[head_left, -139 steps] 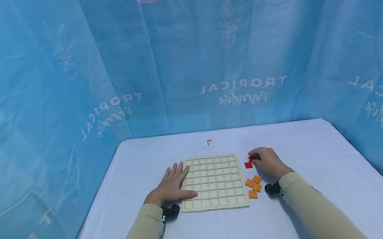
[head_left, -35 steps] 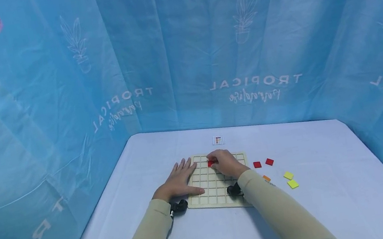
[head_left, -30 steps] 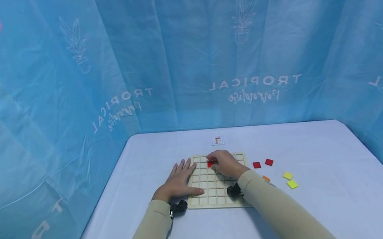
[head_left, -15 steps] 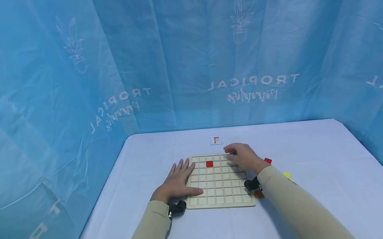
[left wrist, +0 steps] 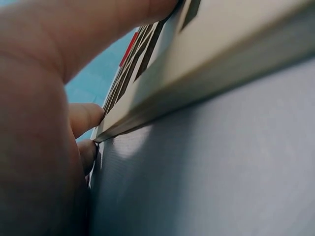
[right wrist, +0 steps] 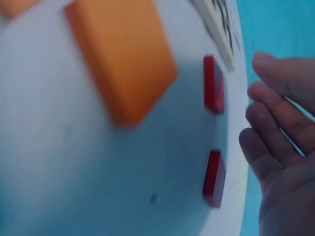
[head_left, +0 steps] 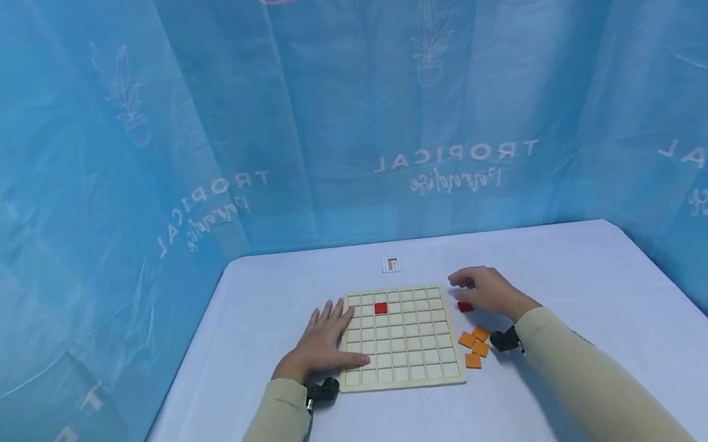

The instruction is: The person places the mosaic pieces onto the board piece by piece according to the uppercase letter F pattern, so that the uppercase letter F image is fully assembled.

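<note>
A pale gridded board (head_left: 415, 343) lies on the white table. One red square tile (head_left: 381, 309) sits in a cell of its second row from the far edge. My left hand (head_left: 321, 346) rests spread on the board's left edge, thumb over the near cells; in the left wrist view the thumb (left wrist: 83, 29) crosses the board's rim (left wrist: 162, 98). Right of the board, my right hand (head_left: 492, 290) hovers with loosely bent fingers and nothing in them. Close to its fingertips lies a red tile (head_left: 465, 306); the right wrist view shows two red tiles, one (right wrist: 214, 84) nearer the board.
Several orange tiles (head_left: 473, 361) lie by the board's right edge, near my right wrist; one orange tile (right wrist: 123, 59) looms large in the right wrist view. A small printed card (head_left: 392, 264) with a coloured grid lies beyond the board. Blue curtains (head_left: 376, 94) surround the table.
My right hand took a red tile from the right side, set it in a board cell, let go and moved back right over the loose red tiles. My left hand stays on the board.
</note>
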Action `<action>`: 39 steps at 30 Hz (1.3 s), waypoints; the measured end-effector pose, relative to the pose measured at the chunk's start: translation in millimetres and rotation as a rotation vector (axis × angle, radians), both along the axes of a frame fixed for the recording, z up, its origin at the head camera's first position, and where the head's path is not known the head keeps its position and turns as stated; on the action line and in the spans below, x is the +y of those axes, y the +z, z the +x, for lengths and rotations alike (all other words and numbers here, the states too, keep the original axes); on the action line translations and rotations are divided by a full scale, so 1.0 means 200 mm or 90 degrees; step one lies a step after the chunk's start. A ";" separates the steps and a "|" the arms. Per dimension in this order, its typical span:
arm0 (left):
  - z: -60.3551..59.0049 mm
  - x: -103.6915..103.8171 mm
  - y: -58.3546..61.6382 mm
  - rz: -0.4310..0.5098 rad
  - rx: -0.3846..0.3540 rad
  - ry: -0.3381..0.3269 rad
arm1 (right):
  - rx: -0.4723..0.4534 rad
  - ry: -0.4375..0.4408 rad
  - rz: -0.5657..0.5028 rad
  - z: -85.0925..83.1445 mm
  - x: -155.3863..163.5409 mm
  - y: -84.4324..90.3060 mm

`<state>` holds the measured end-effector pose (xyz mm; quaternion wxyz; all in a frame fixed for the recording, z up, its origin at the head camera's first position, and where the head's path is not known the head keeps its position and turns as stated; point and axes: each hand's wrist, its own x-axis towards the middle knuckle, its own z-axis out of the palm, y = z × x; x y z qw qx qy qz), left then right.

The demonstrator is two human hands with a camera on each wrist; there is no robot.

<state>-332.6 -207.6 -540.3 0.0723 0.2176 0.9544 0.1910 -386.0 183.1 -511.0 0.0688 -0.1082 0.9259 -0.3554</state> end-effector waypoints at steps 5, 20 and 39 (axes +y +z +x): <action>0.02 -0.01 -0.01 0.003 -0.002 0.004 | -0.018 0.027 0.017 0.03 0.03 -0.02; 0.02 -0.01 -0.01 0.012 -0.002 0.004 | -0.004 0.066 0.052 0.05 0.11 -0.01; 0.01 -0.01 -0.01 0.016 0.001 -0.003 | 0.001 0.054 0.020 0.04 0.11 -0.05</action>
